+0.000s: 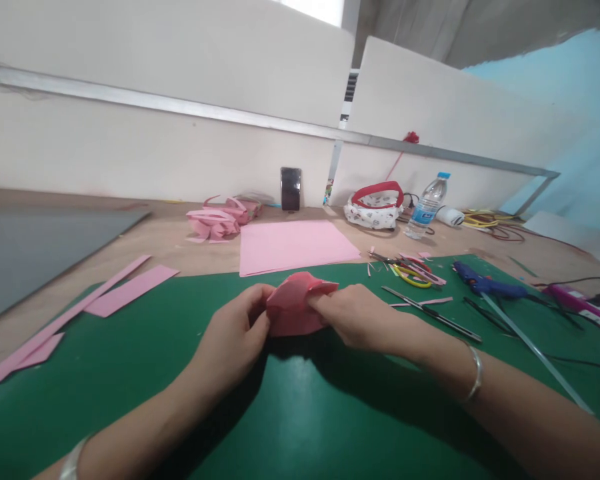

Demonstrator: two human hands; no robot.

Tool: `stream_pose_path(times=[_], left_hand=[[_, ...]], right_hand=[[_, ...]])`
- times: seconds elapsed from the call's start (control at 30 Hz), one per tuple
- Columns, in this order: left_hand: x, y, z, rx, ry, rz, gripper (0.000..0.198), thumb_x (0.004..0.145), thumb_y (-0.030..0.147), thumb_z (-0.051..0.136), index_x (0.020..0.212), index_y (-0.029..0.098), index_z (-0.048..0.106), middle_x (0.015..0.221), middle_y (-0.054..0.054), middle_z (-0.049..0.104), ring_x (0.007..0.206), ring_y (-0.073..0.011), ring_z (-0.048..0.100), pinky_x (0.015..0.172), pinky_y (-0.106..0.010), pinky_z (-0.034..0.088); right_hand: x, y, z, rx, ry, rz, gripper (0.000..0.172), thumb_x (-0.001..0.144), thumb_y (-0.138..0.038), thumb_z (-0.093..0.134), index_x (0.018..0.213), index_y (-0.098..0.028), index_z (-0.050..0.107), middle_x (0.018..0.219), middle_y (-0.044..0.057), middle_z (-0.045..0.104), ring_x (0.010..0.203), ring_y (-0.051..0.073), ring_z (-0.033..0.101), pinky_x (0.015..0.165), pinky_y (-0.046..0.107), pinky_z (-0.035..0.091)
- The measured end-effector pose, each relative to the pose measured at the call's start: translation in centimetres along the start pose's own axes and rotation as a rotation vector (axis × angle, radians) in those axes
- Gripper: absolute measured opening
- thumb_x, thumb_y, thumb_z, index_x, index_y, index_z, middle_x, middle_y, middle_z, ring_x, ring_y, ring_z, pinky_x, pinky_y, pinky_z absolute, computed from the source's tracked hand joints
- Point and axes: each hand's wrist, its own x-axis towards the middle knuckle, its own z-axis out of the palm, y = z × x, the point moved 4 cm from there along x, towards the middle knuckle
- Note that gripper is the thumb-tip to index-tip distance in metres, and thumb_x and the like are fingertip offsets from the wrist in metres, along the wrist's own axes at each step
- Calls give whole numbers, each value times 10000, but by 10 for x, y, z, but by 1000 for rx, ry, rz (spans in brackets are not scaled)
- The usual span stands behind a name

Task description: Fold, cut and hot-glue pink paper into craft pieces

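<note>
A folded piece of pink foam sheet [295, 303] sits above the green cutting mat [130, 373], pinched between left hand [237, 330] and right hand [357, 313]. Flat pink sheets [295, 245] lie just behind; yellow-handled scissors [410, 272] lie to the right.

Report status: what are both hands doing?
Left hand, right hand: both shut on folded pink paper piece, over green cutting mat. Yellow-handled scissors, blue glue gun apart.
</note>
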Motion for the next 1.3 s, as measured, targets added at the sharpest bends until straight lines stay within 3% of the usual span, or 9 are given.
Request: stream_pose_path(times=[0.17,0.4,0.5,0.6,0.8,0.87,0.97,1.13,1.3], left_hand=[[-2,-1,0,-41,0,-30,236,781,221,471,979,210,599,972,-47,696,817,-221,632,717,-331,457],[-6,8,7,-143,24,-103,289,856,405,454,1038,215,574,1038,-49,682,950,-239,618,796,-343,469],[-6,6,10,-123,31,-113,251,828,298,480,1053,242,575,1104,-28,658,1049,-242,575,859,-349,434],[-6,4,11,-115,12,-118,321,779,190,464,1081,251,555,1069,-15,662,1018,-238,590,848,-358,436],[-6,7,10,-89,12,-88,349,740,183,443,1066,242,551,1120,-33,641,1066,-255,556,894,-374,405],[-5,7,10,-86,6,-89,332,730,191,449,1040,240,554,1109,-39,644,1058,-264,556,891,-381,405],[-5,4,11,-93,1,-117,305,716,209,463,1011,235,539,1082,-56,641,1030,-283,564,891,-411,403],[-6,-1,11,-132,9,-168,330,695,198,462,1021,238,497,1016,-57,632,982,-289,572,873,-444,411],[-7,1,13,-200,-4,-182,316,702,192,456,1013,225,497,1033,-57,623,1001,-270,571,886,-431,422]], right_hand=[[-3,-4,1,3,37,39,349,750,-34,517,1078,-154,527,850,89,697,702,215,651,527,257,360],[-8,-5,9,92,151,31,209,816,-71,494,978,-180,570,810,52,708,666,171,642,523,242,333],[-9,-5,9,238,214,12,211,825,-64,498,976,-188,575,903,38,714,748,162,654,581,226,367],[-11,-3,6,313,210,-3,176,835,-77,511,945,-196,581,910,15,715,776,153,652,599,214,363],[-21,-3,-6,46,335,-61,193,840,-62,468,904,-188,600,735,8,670,582,123,554,483,253,205],[-21,-4,-7,-3,362,-62,196,850,-66,454,867,-184,610,720,13,657,583,126,541,489,260,206],[-19,-5,-3,23,315,-28,189,846,-77,475,874,-180,631,786,30,685,644,138,583,511,256,254],[-14,-4,2,75,97,63,196,813,-75,532,893,-189,671,864,48,720,710,176,650,522,253,322],[-8,-9,-2,210,62,107,180,894,-269,536,962,-225,697,1039,60,704,861,200,659,624,252,414]])
